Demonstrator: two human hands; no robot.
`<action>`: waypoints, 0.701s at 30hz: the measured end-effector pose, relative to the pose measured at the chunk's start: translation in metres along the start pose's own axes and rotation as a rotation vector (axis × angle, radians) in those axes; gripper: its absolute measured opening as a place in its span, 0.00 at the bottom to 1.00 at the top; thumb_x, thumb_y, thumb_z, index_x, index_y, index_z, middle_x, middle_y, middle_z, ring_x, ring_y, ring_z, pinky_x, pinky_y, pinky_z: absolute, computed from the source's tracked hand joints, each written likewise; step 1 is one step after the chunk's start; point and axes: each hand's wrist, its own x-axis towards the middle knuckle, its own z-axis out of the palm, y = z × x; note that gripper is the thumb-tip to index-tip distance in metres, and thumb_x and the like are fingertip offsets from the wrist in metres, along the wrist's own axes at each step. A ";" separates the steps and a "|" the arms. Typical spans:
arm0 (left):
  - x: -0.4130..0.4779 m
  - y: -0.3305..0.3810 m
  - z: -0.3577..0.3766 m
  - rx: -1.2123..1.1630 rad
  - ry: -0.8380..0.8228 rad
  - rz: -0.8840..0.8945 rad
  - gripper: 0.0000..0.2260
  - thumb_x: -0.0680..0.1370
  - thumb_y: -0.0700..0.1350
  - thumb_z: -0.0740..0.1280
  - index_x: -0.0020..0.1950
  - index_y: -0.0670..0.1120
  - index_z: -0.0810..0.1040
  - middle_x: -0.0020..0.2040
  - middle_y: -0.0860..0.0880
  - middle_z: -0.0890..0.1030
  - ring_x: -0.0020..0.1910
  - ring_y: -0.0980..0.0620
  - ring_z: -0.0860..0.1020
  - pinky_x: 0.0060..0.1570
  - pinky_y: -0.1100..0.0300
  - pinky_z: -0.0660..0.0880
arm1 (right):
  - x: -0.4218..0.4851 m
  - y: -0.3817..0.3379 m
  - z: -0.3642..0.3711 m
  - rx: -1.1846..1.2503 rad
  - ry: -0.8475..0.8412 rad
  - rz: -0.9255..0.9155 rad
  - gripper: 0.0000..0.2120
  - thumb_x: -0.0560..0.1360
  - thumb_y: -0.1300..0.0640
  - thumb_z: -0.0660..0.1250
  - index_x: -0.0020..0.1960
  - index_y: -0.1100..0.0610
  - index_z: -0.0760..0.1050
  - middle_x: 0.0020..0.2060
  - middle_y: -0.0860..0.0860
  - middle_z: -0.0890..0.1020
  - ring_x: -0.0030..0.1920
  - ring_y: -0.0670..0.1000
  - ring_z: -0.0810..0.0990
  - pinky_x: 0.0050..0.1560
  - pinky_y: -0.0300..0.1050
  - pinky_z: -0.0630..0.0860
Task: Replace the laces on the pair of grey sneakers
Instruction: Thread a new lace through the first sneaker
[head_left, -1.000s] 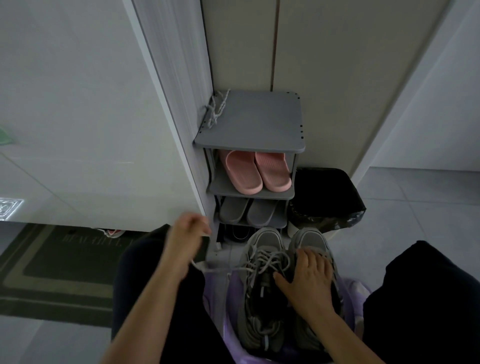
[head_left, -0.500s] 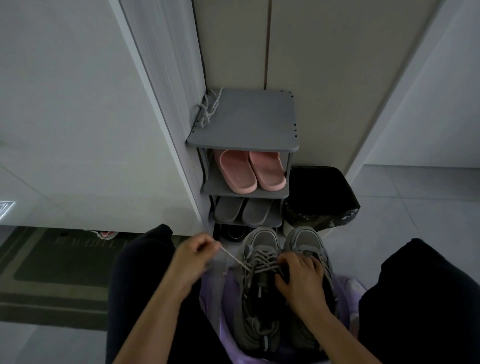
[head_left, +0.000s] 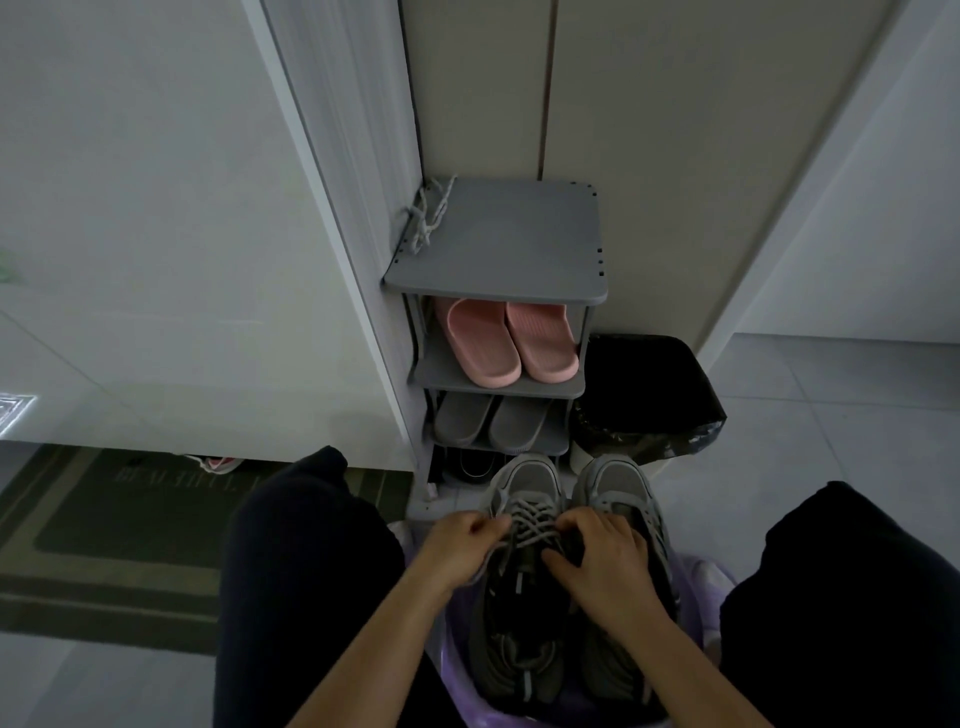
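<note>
Two grey sneakers stand side by side on a purple stool (head_left: 696, 577) between my knees. The left sneaker (head_left: 522, 597) carries a grey lace (head_left: 532, 519) crossed through its eyelets. My left hand (head_left: 460, 545) pinches that lace at the sneaker's left edge. My right hand (head_left: 602, 556) has its fingers curled at the lacing's right side, and it lies over the right sneaker (head_left: 618, 488), whose lacing area is hidden. A loose light lace (head_left: 428, 218) lies bunched on the top of the grey shoe rack (head_left: 519, 260).
The rack holds pink slippers (head_left: 506, 340) and grey slippers (head_left: 491, 423) on lower shelves. A bin with a black bag (head_left: 649, 395) stands right of it. A dark doormat (head_left: 119, 514) lies at left. White walls and a door frame close in behind.
My left hand, which was pulling the lace out to the left, has come back in to the sneaker's eyelets. My right hand's fingers have curled up at the lacing.
</note>
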 end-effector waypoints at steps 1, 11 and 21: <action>0.002 0.003 0.007 -0.171 0.020 -0.029 0.13 0.77 0.48 0.64 0.53 0.39 0.79 0.45 0.46 0.81 0.40 0.57 0.76 0.35 0.71 0.71 | 0.000 0.000 -0.001 0.000 -0.013 -0.003 0.14 0.73 0.45 0.65 0.57 0.48 0.72 0.55 0.43 0.76 0.61 0.47 0.69 0.65 0.46 0.59; -0.006 0.033 -0.003 0.133 -0.185 0.485 0.04 0.76 0.44 0.66 0.49 0.48 0.79 0.45 0.55 0.79 0.43 0.65 0.77 0.44 0.71 0.72 | 0.012 -0.011 -0.006 0.086 0.220 -0.357 0.22 0.70 0.54 0.58 0.64 0.47 0.69 0.64 0.54 0.75 0.63 0.53 0.69 0.59 0.49 0.66; 0.005 0.009 -0.044 0.531 0.245 0.392 0.06 0.76 0.43 0.64 0.50 0.48 0.80 0.52 0.52 0.79 0.54 0.50 0.77 0.53 0.57 0.71 | 0.021 0.011 -0.035 0.149 0.127 -0.221 0.12 0.71 0.46 0.65 0.41 0.55 0.80 0.35 0.45 0.80 0.38 0.44 0.76 0.47 0.43 0.72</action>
